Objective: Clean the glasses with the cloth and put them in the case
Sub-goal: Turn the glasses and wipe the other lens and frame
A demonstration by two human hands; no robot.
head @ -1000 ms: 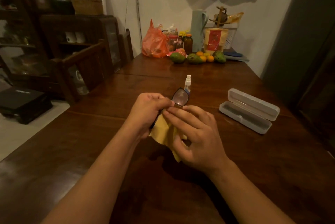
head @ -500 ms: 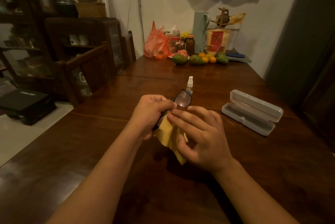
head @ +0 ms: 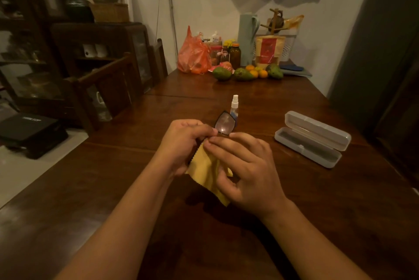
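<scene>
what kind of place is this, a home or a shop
Most likely a home dining room: a long wooden table with fruit and jars at its far end, wooden chairs beside it, and a dark cabinet against the wall.

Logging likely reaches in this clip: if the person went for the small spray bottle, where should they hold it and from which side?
Pinch the spray bottle round its slim clear body just under the white cap, coming from the right. It stands upright, and the glasses in the left hand cover its lower left, so the right side looks freer.
</scene>
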